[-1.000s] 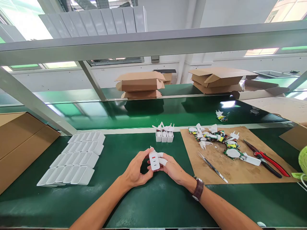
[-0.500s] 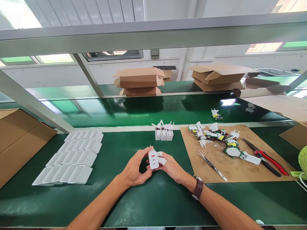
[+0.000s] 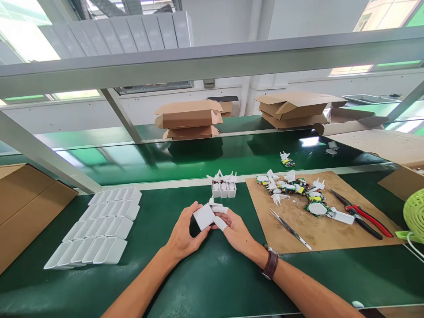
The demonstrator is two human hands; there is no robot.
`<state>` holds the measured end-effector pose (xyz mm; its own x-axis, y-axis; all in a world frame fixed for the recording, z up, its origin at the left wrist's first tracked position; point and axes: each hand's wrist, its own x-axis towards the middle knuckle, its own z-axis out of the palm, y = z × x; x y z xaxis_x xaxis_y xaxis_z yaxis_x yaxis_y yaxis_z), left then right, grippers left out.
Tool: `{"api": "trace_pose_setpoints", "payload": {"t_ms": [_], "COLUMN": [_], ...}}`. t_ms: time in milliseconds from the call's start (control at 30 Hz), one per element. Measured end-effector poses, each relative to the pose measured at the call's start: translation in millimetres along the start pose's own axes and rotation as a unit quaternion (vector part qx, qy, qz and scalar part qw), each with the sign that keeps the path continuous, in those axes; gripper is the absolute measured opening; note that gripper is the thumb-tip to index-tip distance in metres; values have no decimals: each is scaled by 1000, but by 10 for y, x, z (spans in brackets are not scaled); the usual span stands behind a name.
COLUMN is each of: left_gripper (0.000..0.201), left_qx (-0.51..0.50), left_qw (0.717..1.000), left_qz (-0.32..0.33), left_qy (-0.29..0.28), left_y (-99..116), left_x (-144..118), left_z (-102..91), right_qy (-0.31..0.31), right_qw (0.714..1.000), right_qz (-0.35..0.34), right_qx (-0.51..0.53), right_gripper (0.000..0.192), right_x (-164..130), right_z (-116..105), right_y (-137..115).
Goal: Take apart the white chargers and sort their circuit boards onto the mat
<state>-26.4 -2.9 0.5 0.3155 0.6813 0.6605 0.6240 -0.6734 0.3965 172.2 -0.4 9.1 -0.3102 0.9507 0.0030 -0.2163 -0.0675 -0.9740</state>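
Between my hands, above the green work surface, is a white charger (image 3: 204, 217) with a plain square side facing up. A white plug part sticks out at its far end. My left hand (image 3: 185, 229) is closed on its left side, thumb at the near corner. My right hand (image 3: 232, 226), with white covers on two fingertips, grips the right side near the plug part. Just beyond stand several small white charger housings (image 3: 224, 190) with plug pieces on top. On the left, rows of open white housings (image 3: 96, 227) lie side by side.
On the right, a brown cardboard sheet (image 3: 265, 229) bears circuit boards with plugs (image 3: 298, 190), tweezers (image 3: 290, 229) and red-and-black pliers (image 3: 362, 215). A green fan (image 3: 414, 216) stands at the right edge. A cardboard box (image 3: 29, 212) is at far left; flattened boxes (image 3: 188, 118) sit behind.
The charger has been turned in my hands: its port face showed before, and now a blank side shows with the plug part at the far end. The view has tilted up slightly.
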Motion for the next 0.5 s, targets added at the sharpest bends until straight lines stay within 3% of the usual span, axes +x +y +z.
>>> {"api": "trace_pose_setpoints", "payload": {"t_ms": [133,233,333,400,500], "left_gripper": [68,68,70,75,80], "left_qx": [23,-15,-67,-102,-141], "left_qw": [996,986,970,956,940], "left_qz": [-82,-164,-232,-273,-310], "left_qy": [17,19,28,27,5], "left_y": [-115,-243,-380,-458,-525], "left_x": [9,93,275,427,623], "left_z": [37,69,133,204,343], "right_qy": [25,122,222,237,207], "right_qw": [995,974,946,941,948], "right_qz": [-73,-144,-145,-123,-122], "right_qx": [-61,-123,-187,-208,-210], "right_gripper": [27,29,40,48,55], "right_x": [24,98,227,318,422], "right_z": [-66,-261,-526,-667,-769], "right_y": [-49,-105,-84,-23,66]}}
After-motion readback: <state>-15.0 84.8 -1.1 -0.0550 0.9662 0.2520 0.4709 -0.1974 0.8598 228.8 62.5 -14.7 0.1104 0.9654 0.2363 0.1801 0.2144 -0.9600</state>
